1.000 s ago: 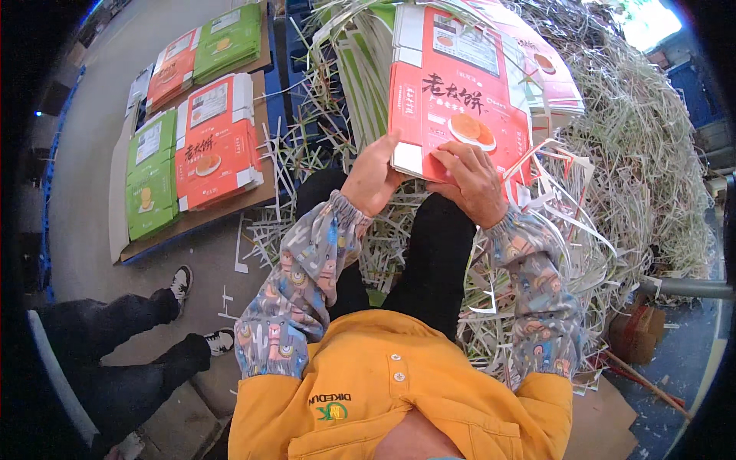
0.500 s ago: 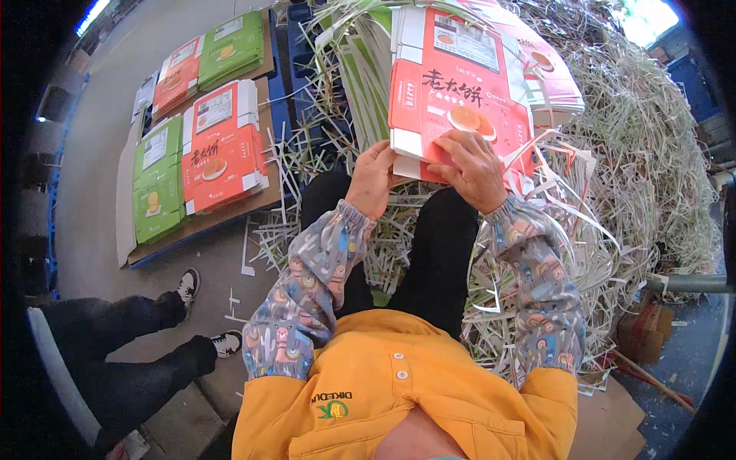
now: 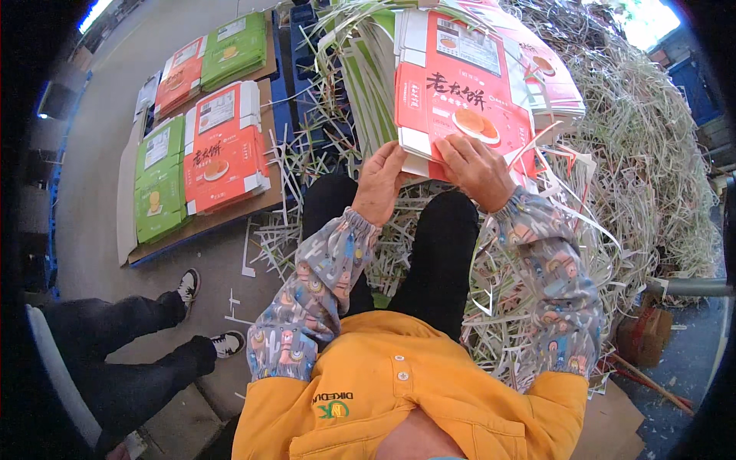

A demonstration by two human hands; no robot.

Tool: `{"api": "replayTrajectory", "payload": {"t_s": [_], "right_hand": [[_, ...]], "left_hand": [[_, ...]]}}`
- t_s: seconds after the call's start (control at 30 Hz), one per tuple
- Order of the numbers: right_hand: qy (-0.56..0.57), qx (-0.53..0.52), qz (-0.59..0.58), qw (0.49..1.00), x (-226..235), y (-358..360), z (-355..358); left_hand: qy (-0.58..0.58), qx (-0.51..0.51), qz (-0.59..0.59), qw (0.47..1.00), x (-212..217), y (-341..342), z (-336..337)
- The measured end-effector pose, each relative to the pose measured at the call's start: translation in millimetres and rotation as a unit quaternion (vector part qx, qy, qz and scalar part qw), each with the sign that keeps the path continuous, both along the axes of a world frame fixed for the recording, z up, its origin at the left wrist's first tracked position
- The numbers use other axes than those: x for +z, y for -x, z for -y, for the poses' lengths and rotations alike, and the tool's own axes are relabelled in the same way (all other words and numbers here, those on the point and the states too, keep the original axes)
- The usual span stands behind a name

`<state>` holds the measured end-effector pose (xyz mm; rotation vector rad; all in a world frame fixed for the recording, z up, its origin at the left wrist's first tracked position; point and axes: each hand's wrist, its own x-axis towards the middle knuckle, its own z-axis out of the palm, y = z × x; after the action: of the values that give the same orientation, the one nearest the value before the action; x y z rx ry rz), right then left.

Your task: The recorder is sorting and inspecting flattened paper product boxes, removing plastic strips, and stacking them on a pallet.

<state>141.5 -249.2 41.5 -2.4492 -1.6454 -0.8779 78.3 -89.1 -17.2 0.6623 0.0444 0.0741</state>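
Note:
A small stack of flat red printed carton blanks (image 3: 460,100) with white flaps lies over other cartons in front of me. At its near left corner, my left hand (image 3: 381,180) is closed, thumb and fingers pinching the layered edges. My right hand (image 3: 477,170) grips the near edge, its bent fingers on the printed top face; the fingers beneath are hidden. Behind and beside these blanks rise stacked green carton sheets (image 3: 366,84) seen edge-on, and pink-red cartons (image 3: 546,65) on the right.
A pallet at left bears flat red cartons (image 3: 222,165) and green cartons (image 3: 157,184) on cardboard. Shredded paper strips (image 3: 636,153) heap up at right and lie around my knees. Another person's legs (image 3: 146,322) reach in at lower left. A grey pipe (image 3: 694,287) juts in at right.
Both hands and the near edge of the red blanks have shifted slightly to the right. My right hand's fingers now lie closer together on the blanks.

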Motion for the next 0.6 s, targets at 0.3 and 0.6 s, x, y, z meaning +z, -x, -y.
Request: {"api": "replayTrajectory", "payload": {"t_s": [0.3, 0.6], "right_hand": [[0.053, 0.018, -0.018, 0.998, 1, 20, 7], [-0.127, -0.241, -0.155, 0.949, -42, 16, 83]], "left_hand": [[0.123, -0.083, -0.028, 0.989, 13, -13, -10], [-0.087, -0.047, -0.083, 0.992, -11, -25, -10]]}}
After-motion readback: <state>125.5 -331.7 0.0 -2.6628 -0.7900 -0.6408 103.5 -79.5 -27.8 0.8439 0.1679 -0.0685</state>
